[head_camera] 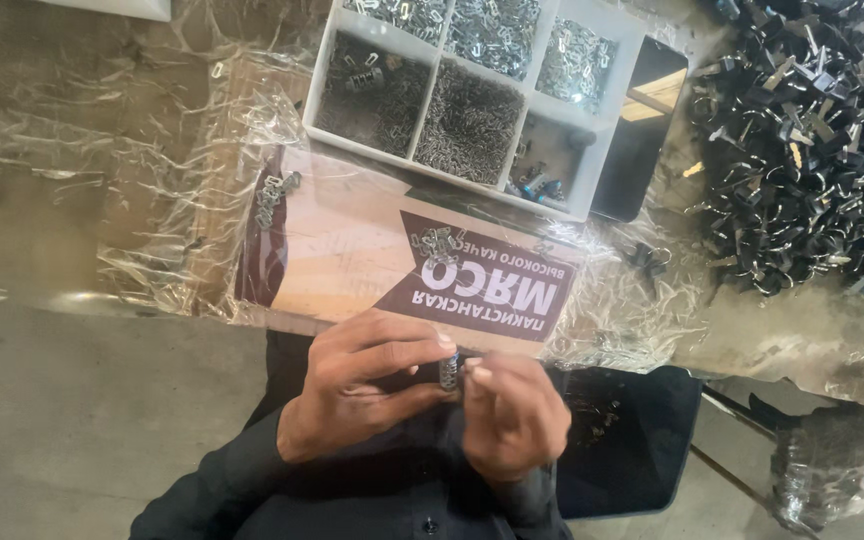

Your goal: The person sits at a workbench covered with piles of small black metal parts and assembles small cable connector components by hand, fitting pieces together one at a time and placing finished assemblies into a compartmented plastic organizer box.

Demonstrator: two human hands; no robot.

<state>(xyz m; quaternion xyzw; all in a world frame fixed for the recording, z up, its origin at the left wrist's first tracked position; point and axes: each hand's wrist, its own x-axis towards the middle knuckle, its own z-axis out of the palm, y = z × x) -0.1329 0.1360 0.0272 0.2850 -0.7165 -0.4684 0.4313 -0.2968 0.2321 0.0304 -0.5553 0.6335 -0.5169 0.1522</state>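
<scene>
Metal clip (449, 371) pinched upright between left hand (357, 385) fingers at nine o'clock and right hand (514, 412) fingers at three, equally near.

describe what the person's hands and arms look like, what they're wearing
Both hands are bare: no gloves, and no rings or watch can be made out. The left hand and right hand come out of long dark sleeves, black or near black, that reach the wrists. The garment has a buttoned front, with one small dark button showing.

One white divided tray (592, 208), six visible compartments, one phone (642, 130), one printed cardboard sheet (352, 250), two hands.
</scene>
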